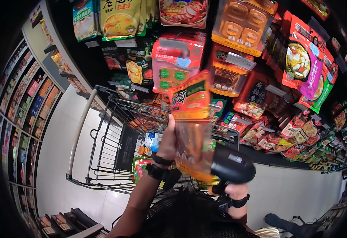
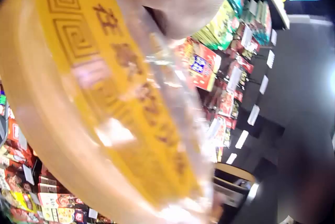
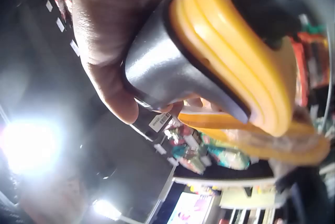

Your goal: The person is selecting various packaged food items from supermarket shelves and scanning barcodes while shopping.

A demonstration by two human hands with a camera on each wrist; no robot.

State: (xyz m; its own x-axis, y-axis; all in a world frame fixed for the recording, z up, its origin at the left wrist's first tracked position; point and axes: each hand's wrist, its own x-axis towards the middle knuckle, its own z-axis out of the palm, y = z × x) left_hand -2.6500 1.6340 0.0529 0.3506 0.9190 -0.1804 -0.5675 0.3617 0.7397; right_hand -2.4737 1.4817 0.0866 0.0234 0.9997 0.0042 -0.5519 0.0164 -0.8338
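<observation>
In my left hand [image 1: 167, 139] I grip a red and orange food pack [image 1: 191, 103] with a clear window, upright in front of the shelf. Its yellow printed bottom [image 2: 131, 104] fills much of the left wrist view, with part of the hand above it. My right hand [image 1: 237, 192] holds a barcode scanner [image 1: 233, 163], black-bodied with a yellow end [image 3: 230, 51] on its grip. The scanner's head is close to the pack's lower right side, which it overlaps in the head view. Fingers [image 3: 112, 83] wrap the scanner's handle in the right wrist view.
Beneath my hands stands a wire shopping cart [image 1: 87, 119] with a few packs inside, including a green and red one [image 1: 140, 168]. Hanging packs, such as a pink one [image 1: 177, 59], fill the rack ahead. More stocked shelves [image 1: 23, 115] line the left side.
</observation>
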